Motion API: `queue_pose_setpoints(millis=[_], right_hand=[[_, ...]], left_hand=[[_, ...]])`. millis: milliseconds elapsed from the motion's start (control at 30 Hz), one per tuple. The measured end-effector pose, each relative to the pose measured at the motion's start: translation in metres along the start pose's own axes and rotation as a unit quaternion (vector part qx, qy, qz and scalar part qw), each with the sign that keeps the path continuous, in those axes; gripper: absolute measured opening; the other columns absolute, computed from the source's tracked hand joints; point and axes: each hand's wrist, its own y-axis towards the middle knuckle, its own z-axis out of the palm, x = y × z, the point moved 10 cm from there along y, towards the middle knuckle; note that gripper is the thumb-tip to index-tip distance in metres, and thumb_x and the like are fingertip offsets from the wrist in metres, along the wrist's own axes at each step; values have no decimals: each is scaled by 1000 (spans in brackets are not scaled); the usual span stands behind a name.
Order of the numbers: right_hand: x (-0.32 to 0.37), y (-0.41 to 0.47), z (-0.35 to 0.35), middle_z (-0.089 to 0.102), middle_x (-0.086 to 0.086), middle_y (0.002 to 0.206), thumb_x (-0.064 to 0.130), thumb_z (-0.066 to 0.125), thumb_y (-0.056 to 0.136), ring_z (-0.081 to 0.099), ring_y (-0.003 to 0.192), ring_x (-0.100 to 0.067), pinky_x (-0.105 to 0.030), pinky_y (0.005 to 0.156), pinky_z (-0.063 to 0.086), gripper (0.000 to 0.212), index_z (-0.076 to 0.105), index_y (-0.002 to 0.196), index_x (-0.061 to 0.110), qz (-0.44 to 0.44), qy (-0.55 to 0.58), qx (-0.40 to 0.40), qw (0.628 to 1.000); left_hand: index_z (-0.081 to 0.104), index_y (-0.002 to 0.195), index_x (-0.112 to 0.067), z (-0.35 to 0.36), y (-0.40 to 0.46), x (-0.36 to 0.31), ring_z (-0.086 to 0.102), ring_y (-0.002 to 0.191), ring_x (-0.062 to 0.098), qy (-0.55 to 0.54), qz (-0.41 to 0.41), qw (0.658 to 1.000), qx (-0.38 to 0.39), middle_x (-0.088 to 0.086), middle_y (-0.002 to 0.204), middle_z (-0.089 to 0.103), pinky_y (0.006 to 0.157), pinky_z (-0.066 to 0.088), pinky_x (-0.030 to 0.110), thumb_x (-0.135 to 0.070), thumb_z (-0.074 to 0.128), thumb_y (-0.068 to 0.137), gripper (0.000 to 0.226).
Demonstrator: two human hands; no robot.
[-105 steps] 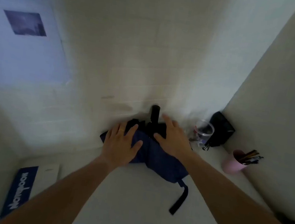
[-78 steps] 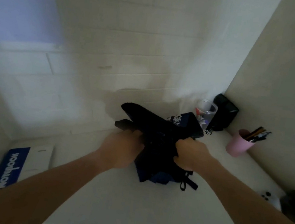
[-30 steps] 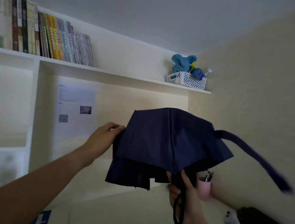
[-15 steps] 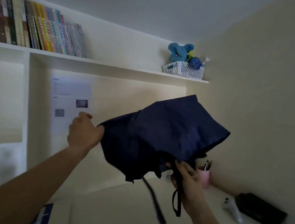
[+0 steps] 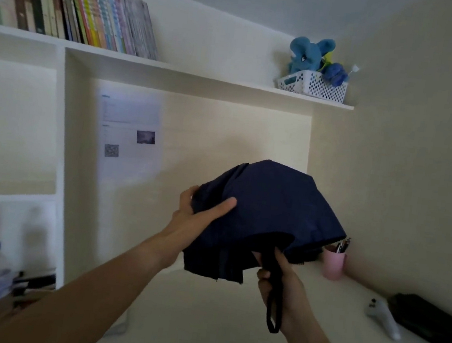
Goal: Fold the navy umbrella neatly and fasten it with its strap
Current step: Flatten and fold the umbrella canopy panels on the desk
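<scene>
A person held a navy umbrella [image 5: 268, 213] in the air above a white desk [image 5: 215, 321]; the left hand [image 5: 199, 216] gripped its loose cloth; the right hand [image 5: 282, 286] clasped the handle below, the wrist loop [image 5: 272, 314] dangling.

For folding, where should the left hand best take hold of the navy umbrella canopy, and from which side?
Probably at the loose fabric edge on the left of the navy umbrella canopy, coming from the left side. The cloth hangs slack there in soft folds, so the left hand can pinch a pleat, thumb on top. The right hand grips the handle below, so the underside is taken.
</scene>
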Motion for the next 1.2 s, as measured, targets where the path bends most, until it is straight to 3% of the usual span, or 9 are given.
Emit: queue_pose_setpoints(millis=[167, 300, 433, 567, 700, 833, 967, 1100, 1200], right_hand=[[-51, -5, 15, 72, -18, 106, 23, 79, 77, 52, 42, -11, -18, 30, 38, 57, 59, 128, 9, 107, 164, 72, 978], [-63, -8, 30, 72, -17, 108, 10, 99, 51, 50, 42, -10, -19, 29, 39, 79, 61, 119, 3, 142, 185, 160, 959], [-73, -11, 38, 71, -20, 91, 9, 98, 55, 50, 39, -15, -22, 33, 45, 79, 59, 123, 1, 160, 163, 176, 958], [-79, -9, 31, 73, -26, 102, 28, 79, 80, 58, 50, -22, -28, 45, 52, 45, 69, 112, -3, 153, -35, 73, 985], [-47, -12, -7, 76, -17, 108, 31, 60, 97, 70, 95, -29, -36, 84, 54, 35, 72, 112, 2, 60, -236, -57, 968], [5, -20, -63, 70, -25, 119, 16, 53, 99, 66, 107, -37, -41, 98, 49, 26, 68, 111, -1, 4, -119, -155, 981], [66, -19, -54, 70, -16, 121, 53, 48, 97, 64, 112, -36, -46, 106, 43, 46, 74, 107, 16, -61, -84, -128, 986], [119, -35, -50, 55, -4, 135, 69, 50, 86, 51, 120, -21, -40, 107, 37, 61, 57, 120, 20, -201, -273, -321, 884], [123, -46, -41, 39, -10, 139, 67, 63, 78, 40, 130, -27, -49, 112, 35, 77, 48, 126, 9, -277, -389, -365, 799]], left_hand=[[-21, 156, -37, 6, 30, 45, 50, 136, 32, -124, -83, 989, 0, 0, 162, 32, 106, 49, 54, -78, 89, 37, 167], [41, 154, -28, 44, 33, 52, 62, 127, 33, -245, -95, 953, 154, 7, 148, 57, 108, 47, 51, -89, 56, 74, 102], [61, 137, -23, 54, 36, 48, 67, 120, 31, -248, -83, 951, 168, 8, 130, 71, 111, 46, 50, -62, 75, 82, 69], [67, 129, -19, 48, 44, 48, 71, 113, 29, -271, -81, 950, 129, 7, 121, 75, 108, 49, 49, -47, 77, 86, 52], [67, 128, -18, 39, 48, 54, 72, 110, 30, -290, -70, 950, 87, 8, 119, 76, 104, 53, 49, -41, 77, 87, 48], [66, 127, -18, 12, 60, 45, 74, 106, 26, -272, -40, 961, 34, 6, 117, 77, 94, 58, 43, -41, 81, 83, 52], [65, 130, -17, -7, 69, 31, 74, 104, 23, -210, -1, 978, 14, 4, 118, 76, 94, 59, 42, -41, 83, 81, 57], [66, 127, -17, -16, 70, 27, 75, 99, 22, -169, 8, 986, -2, 3, 114, 77, 87, 60, 38, -37, 83, 82, 52], [66, 123, -17, -24, 72, 27, 75, 96, 20, -147, 14, 989, -17, 3, 113, 76, 77, 61, 31, -35, 84, 82, 48]])
